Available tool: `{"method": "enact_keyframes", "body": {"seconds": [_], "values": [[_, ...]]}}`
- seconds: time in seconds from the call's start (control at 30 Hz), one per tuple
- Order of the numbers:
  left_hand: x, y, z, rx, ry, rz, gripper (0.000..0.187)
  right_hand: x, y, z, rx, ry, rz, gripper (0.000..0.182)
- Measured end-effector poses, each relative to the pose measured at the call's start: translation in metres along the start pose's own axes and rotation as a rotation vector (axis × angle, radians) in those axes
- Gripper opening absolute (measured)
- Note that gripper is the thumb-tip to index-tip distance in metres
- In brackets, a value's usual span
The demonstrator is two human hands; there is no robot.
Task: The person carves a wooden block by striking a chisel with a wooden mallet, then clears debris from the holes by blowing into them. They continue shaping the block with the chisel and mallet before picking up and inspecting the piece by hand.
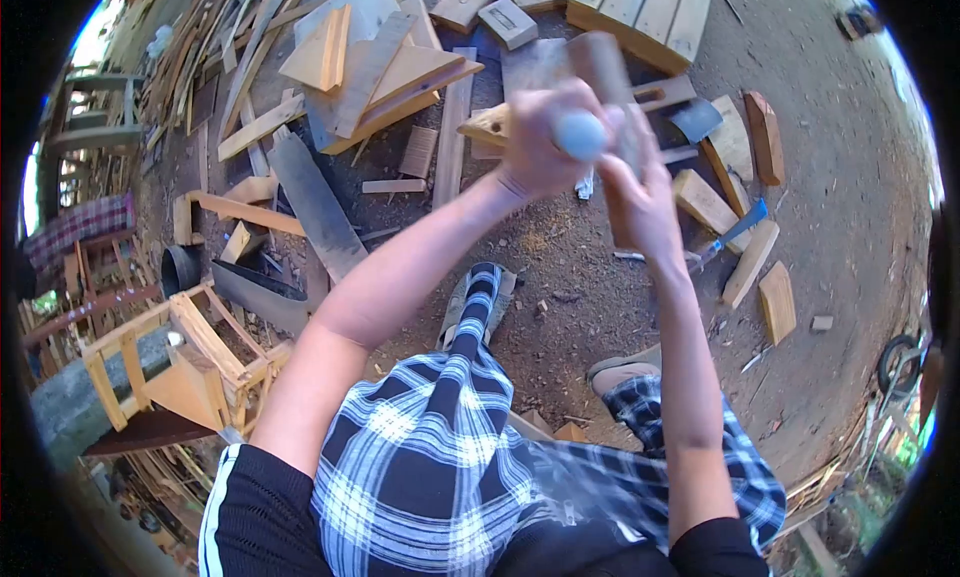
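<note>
A blurred grey-ended wooden handle [583,132] is clasped in the left hand [537,137], its grip wrapped tight, raised above the dirt floor [840,177]. A brown wooden block [610,77] is held closed in the right hand [640,202] (edges blurred). Pale offcut planks [380,67] crowd the far side; bare floor lies rightward.

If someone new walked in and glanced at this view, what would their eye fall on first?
First, the two raised hands at upper centre: the left hand grips a rounded grey handle end, and the right hand holds a wooden piece upright beside it. Next, the heap of wood offcuts spread over the dirt ground at upper left. A small unfinished wooden frame stands at lower left.
</note>
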State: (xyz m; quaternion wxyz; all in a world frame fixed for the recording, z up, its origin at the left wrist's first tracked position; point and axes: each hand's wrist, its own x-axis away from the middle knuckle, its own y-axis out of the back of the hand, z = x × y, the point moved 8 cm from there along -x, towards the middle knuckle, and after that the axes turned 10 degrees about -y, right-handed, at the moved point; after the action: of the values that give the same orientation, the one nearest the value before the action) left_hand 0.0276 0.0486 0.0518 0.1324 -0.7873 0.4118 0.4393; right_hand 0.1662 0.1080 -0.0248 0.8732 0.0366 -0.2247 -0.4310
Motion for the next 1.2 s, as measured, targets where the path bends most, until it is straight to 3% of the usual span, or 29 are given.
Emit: {"method": "enact_keyframes", "body": {"seconds": [0.07,0.13,0.17,0.23,0.27,0.33,0.37,0.4,0.47,0.53,0.6,0.67,0.73,0.77,0.8,0.87,0.9,0.93,0.97,1.0,1.03,1.07,1.2], "values": [[0.001,-0.005,-0.009,-0.052,-0.005,0.068,0.023,0.028,0.022,0.044,-0.151,0.119,-0.1,0.074],[-0.001,0.0,-0.008,-0.064,0.019,0.019,0.025,0.062,0.045,0.054,-0.336,0.046,-0.26,0.072],[-0.001,-0.001,-0.001,-0.055,0.09,0.031,0.025,0.07,0.047,0.049,-0.323,0.067,-0.239,0.072],[0.003,-0.01,0.013,0.063,0.161,0.056,0.024,0.089,0.042,0.061,-0.303,0.512,-0.083,0.075],[0.011,-0.016,0.026,0.065,0.153,0.051,0.024,0.089,0.037,0.075,-0.298,0.52,-0.085,0.075],[0.02,-0.022,0.038,0.244,0.03,-0.103,0.024,0.092,0.001,0.114,0.416,0.562,-0.103,0.079],[0.0,-0.01,0.006,-0.095,-0.127,0.034,0.021,0.092,0.005,0.116,0.399,0.541,-0.096,0.082],[-0.002,-0.01,0.001,-0.094,-0.127,0.031,0.021,0.093,0.004,0.112,0.402,0.541,-0.096,0.082],[0.003,-0.015,0.02,-0.059,0.137,0.136,0.027,0.103,0.021,0.1,0.072,0.62,-0.27,0.086],[-0.001,-0.015,0.019,-0.068,0.135,0.151,0.026,0.107,0.033,0.099,-0.097,0.649,-0.368,0.087],[-0.011,-0.005,0.011,0.002,-0.001,0.013,0.021,0.088,0.006,0.107,0.399,0.491,-0.137,0.085],[-0.009,-0.002,0.012,-0.034,0.033,-0.019,0.021,0.091,0.003,0.113,0.318,0.513,-0.141,0.081],[-0.006,-0.005,0.023,-0.051,0.147,0.075,0.018,0.104,0.025,0.118,-0.297,0.605,-0.373,0.08],[-0.011,-0.002,0.011,-0.073,0.036,0.034,0.015,0.084,0.009,0.096,0.151,0.354,-0.151,0.084],[-0.014,-0.002,0.012,-0.062,0.026,0.046,0.015,0.077,0.001,0.104,0.173,0.499,-0.124,0.083],[-0.011,0.008,0.034,-0.008,0.102,-0.058,0.014,0.069,0.007,0.094,0.109,0.304,-0.065,0.081],[0.013,0.006,0.076,0.272,0.537,-0.22,0.018,0.066,0.009,0.083,0.107,0.282,-0.077,0.081],[-0.008,0.027,0.051,0.011,0.354,-0.163,0.023,0.059,0.016,0.075,0.08,0.398,-0.196,0.08],[-0.005,0.032,0.058,0.04,0.359,-0.224,0.012,0.057,0.022,0.071,0.057,0.519,-0.312,0.079],[0.003,0.043,0.074,0.153,0.48,-0.37,0.013,0.054,0.021,0.062,0.058,0.506,-0.32,0.079],[0.012,0.053,0.088,0.266,0.596,-0.511,0.014,0.04,0.009,0.045,0.082,0.294,-0.191,0.078],[0.007,0.059,0.084,0.276,0.597,-0.494,0.014,0.03,-0.002,0.023,0.098,0.085,-0.066,0.078],[-0.022,0.074,0.066,0.355,0.493,-0.518,0.025,0.014,-0.028,-0.036,0.22,0.005,-0.028,0.078]]}}
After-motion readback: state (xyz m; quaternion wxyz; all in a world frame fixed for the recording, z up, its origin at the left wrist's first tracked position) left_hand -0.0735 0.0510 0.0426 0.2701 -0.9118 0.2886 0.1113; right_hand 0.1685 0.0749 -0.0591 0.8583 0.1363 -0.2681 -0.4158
